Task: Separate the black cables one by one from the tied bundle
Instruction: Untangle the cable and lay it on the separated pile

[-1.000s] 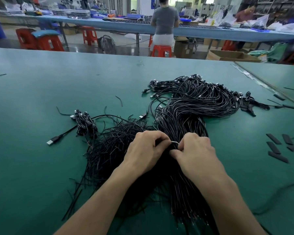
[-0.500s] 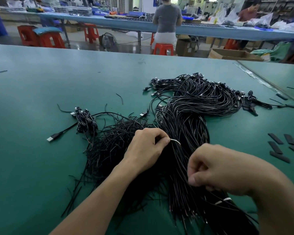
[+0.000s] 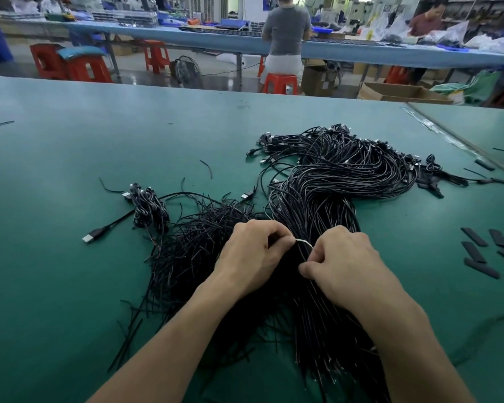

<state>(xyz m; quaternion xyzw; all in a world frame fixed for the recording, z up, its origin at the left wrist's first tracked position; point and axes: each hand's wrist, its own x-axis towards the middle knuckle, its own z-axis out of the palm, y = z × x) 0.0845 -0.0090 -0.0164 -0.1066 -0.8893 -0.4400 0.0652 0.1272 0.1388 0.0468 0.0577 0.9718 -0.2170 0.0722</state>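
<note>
A thick bundle of black cables (image 3: 326, 181) lies on the green table (image 3: 70, 170), curving from connector ends at the back right toward me. A white tie (image 3: 304, 243) wraps the bundle at its waist. My left hand (image 3: 253, 254) pinches the tie's left end with curled fingers. My right hand (image 3: 346, 263) sits just right of the tie, its fingertips pinching a black cable in the bundle. A loose heap of black cable pieces (image 3: 198, 245) lies left of the bundle, partly under my left hand.
A small coiled cable with a USB plug (image 3: 146, 207) lies at the left. Flat black strips (image 3: 477, 251) sit at the right. Stray cable bits dot the table. Behind the far edge are red stools, boxes and people at another bench.
My right hand, drawn back toward me half a second ago, has returned to the tie beside my left hand. The left hand has kept its pinch on the tie.
</note>
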